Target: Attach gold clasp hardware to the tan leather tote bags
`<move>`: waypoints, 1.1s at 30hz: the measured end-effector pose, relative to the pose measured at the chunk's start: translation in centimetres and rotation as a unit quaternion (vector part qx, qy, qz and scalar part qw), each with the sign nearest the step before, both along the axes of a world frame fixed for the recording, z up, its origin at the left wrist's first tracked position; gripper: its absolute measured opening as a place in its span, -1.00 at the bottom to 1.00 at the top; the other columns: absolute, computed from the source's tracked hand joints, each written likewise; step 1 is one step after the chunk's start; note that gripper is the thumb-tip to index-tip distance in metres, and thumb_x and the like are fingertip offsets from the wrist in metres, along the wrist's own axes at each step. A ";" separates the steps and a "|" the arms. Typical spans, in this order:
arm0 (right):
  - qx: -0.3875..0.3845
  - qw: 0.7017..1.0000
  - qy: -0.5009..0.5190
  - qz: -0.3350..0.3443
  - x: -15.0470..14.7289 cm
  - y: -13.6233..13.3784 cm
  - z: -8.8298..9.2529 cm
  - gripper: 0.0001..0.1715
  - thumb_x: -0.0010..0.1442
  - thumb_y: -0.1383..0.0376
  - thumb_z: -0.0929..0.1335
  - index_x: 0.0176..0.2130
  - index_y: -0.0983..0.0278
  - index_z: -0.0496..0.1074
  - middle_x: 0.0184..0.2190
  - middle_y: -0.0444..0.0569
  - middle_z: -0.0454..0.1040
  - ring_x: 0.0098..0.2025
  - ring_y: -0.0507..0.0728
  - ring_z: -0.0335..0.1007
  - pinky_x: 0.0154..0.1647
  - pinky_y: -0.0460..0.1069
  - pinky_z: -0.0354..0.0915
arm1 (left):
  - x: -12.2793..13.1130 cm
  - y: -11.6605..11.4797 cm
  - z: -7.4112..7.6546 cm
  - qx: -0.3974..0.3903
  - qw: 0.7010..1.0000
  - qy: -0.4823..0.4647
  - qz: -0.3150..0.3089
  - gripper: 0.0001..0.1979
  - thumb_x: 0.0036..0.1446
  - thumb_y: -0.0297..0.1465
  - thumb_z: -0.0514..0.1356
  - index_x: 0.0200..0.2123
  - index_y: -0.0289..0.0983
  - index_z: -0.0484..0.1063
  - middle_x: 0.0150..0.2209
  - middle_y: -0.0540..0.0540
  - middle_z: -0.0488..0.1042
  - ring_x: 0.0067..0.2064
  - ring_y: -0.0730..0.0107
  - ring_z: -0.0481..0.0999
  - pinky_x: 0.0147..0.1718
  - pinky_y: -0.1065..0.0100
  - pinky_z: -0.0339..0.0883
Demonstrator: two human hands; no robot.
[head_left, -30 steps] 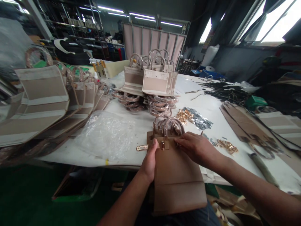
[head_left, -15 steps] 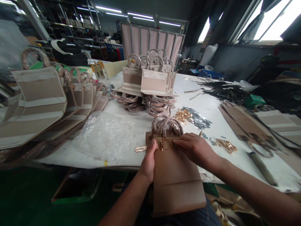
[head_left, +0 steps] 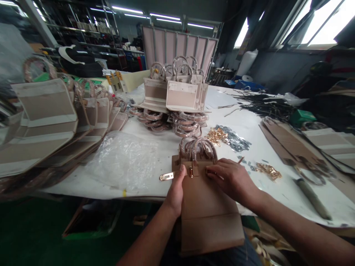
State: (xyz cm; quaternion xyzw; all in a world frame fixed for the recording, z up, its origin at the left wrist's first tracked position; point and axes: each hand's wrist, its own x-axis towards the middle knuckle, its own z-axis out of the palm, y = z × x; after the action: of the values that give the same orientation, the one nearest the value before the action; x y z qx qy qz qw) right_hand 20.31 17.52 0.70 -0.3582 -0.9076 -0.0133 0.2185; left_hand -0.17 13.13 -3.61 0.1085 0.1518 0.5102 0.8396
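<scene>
We positioned the brown bag at the near edge of the white table, its upper end over the tabletop and its front panel extending down over the lap. The wrapped handles stood at the far end.

Left hand: we clamped it on the panel's left edge, thumb on the front face; the fingers behind were hidden. A strap's gold plate projected to the left, just beyond the thumb.

Right hand: we bunched its fingers against the upper right of the panel. We could not tell whether they pinched a small part or only pressed.

Step in hand: we judged this to be finger work at the panel's top, to the right of the gold fitting, with the left hand bracing. The next move, in our judgement, called for a steady left hold and a small, precise fingertip adjustment, without creasing the panel.

Supply: gold parts and grey pieces lay loose beyond the right hand.
</scene>
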 end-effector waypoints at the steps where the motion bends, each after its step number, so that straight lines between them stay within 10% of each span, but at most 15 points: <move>1: 0.002 1.000 -0.005 0.004 -0.1 0.1 0.1 -0.84 0.48 0.37 0.38 -0.15 0.23 0.59 -0.33 -0.04 0.54 -0.25 0.22 0.39 -0.20 0.05 0.22 | 0.0 0.0 0.0 0.000 1.000 0.001 0.005 -0.35 0.40 0.02 0.14 0.31 -0.34 0.46 0.04 -0.34 0.66 0.20 -0.19 0.59 0.29 -0.11 0.38; 21: -0.119 0.991 -0.049 0.043 -0.1 1.9 1.5 -0.88 0.37 0.42 0.45 -0.19 0.20 0.52 -0.25 -0.07 0.51 -0.14 0.21 0.39 -0.15 0.05 0.25 | 0.0 0.1 -1.6 -0.030 0.999 0.001 0.017 -0.31 0.31 0.04 0.26 0.30 -0.33 0.46 0.06 -0.33 0.66 0.19 -0.24 0.60 0.27 -0.16 0.41; 33: -0.056 0.997 0.058 0.016 -0.1 0.8 0.0 -0.86 0.51 0.32 0.39 -0.12 0.20 0.59 -0.25 -0.03 0.55 -0.21 0.18 0.42 -0.17 0.04 0.30 | 0.0 0.4 -1.0 -0.023 0.998 0.031 0.043 -0.33 0.33 -0.02 0.27 0.34 -0.31 0.42 0.08 -0.31 0.65 0.19 -0.21 0.60 0.29 -0.14 0.39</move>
State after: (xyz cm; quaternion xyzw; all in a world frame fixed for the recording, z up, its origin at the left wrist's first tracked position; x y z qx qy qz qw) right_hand 20.17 18.32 0.74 -0.3559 -0.8983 0.0617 0.2502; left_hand -0.14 13.50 -4.65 0.0979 0.1937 0.5383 0.8144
